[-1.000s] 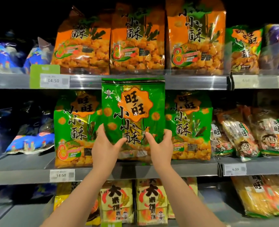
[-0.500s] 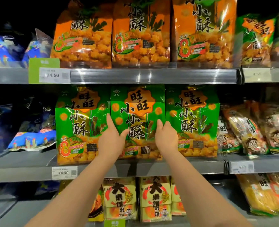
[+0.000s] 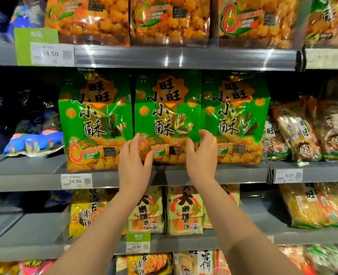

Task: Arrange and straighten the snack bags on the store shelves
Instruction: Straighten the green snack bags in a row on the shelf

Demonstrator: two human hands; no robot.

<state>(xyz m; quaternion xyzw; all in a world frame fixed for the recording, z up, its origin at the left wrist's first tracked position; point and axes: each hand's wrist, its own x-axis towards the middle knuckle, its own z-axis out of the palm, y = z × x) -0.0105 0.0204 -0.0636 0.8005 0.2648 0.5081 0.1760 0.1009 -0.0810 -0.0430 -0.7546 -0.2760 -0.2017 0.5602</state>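
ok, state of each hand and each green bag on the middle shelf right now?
left hand: open, at the lower left of the middle bag, grip not clear
right hand: open, fingers curled, at its lower right
middle green bag: upright on the shelf, between the other two
left green bag: upright, untouched
right green bag: upright

Grey shelf edge strips run across the view, top (image 3: 184, 57) & middle (image 3: 35, 182). White price tag "14.50" (image 3: 52, 54) on a green card (image 3: 36, 36), upper left. 2nd "14.50" tag (image 3: 76, 181) on the middle strip. Tag w/ blurred digits (image 3: 288, 175) at right. Small green label (image 3: 138, 242) lower centre, approx. "10.50".
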